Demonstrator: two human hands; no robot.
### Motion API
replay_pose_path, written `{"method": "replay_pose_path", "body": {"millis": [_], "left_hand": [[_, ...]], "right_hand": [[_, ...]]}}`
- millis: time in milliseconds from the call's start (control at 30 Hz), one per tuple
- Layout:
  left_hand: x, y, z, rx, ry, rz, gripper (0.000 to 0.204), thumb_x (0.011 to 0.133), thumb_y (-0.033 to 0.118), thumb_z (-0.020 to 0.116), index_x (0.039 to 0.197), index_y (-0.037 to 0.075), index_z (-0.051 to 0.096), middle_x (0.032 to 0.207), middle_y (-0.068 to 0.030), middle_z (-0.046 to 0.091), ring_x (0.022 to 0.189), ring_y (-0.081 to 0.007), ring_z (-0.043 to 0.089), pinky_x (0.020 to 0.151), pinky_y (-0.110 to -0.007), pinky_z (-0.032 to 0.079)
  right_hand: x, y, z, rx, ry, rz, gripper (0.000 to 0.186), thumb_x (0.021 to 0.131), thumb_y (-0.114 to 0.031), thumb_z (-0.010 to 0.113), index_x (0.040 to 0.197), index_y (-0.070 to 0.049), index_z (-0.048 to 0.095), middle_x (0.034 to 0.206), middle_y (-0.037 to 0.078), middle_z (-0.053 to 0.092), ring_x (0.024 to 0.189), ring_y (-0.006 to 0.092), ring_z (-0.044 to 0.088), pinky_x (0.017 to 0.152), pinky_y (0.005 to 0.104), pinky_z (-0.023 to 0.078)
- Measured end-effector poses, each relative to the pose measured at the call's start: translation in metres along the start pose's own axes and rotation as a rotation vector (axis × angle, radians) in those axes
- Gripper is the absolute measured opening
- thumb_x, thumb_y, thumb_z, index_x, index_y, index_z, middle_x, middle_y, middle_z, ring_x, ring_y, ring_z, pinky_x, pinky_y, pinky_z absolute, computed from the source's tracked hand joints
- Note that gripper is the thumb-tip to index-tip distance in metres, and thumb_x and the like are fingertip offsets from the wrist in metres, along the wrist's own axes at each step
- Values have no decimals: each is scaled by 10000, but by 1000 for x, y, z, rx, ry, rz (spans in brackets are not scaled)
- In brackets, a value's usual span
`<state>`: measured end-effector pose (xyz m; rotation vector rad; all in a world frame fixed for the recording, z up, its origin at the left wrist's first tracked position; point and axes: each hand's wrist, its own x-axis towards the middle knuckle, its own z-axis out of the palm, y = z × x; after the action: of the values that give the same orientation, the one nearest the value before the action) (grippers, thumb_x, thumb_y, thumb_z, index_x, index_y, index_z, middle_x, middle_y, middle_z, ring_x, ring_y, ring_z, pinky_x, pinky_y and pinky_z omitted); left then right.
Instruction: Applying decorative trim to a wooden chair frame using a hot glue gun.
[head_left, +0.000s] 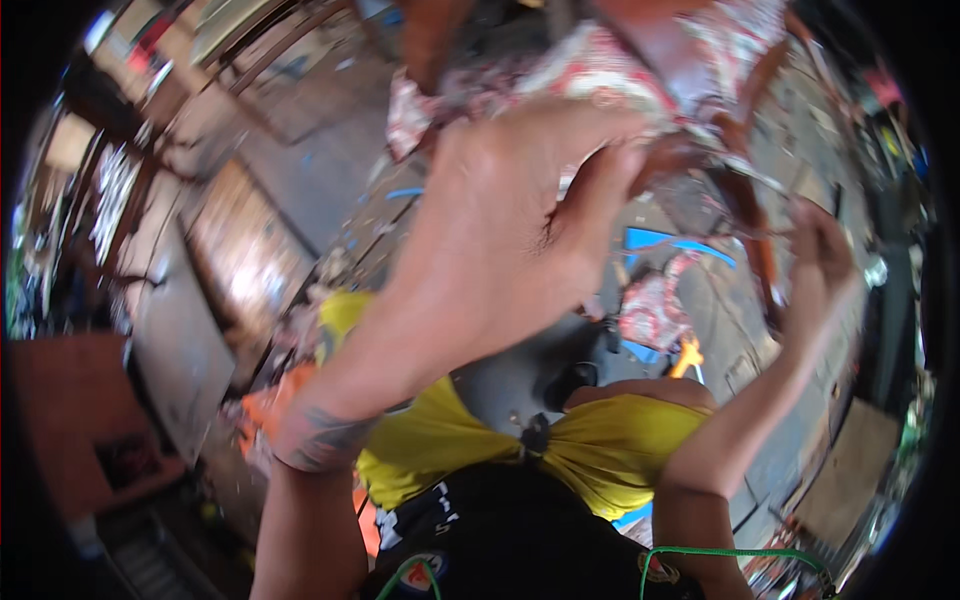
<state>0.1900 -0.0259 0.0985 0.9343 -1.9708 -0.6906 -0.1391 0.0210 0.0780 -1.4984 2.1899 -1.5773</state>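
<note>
My left hand (510,225) is bending thumb and fingers close together at one o'clock, touching or just before a brown wooden frame (748,217) bearing red-and-white patterned cloth (598,68). The frame is stretching from twelve to nearly three, where my right hand (824,252) is curling. Blur is keeping me from telling whether either is grasping. Knotted bright-yellow cloth (625,450) is spreading near six.

A grey-brown plank floor (325,170) spreads beside a grey panel (182,345) and, seemingly, a reddish cabinet (70,400).
</note>
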Motion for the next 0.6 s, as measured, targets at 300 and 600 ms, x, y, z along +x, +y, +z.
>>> {"method": "replay_pose_path", "body": {"millis": [300, 600], "left_hand": [[-51, -62, -177, 850, 418, -246, 323, 976, 141, 562, 1249, 36, 700, 1214, -152, 699, 1119, -248, 669, 944, -350, 524], [-375, -314, -172, -521, 859, -823, 299, 1029, 331, 554, 1136, 84, 685, 1152, -71, 691, 1057, -226, 642, 914, -430, 521]], "right_hand": [[3, 24, -1, -115, 75, 62, 317, 980, -336, 757, 1129, -59, 799, 759, -40, 625, 670, 36, 479, 580, 215, 330], [14, 10, 1, -58, 19, -83, 347, 991, -350, 738, 1143, -42, 788, 784, -35, 599, 680, 32, 446, 616, 207, 356]]}}
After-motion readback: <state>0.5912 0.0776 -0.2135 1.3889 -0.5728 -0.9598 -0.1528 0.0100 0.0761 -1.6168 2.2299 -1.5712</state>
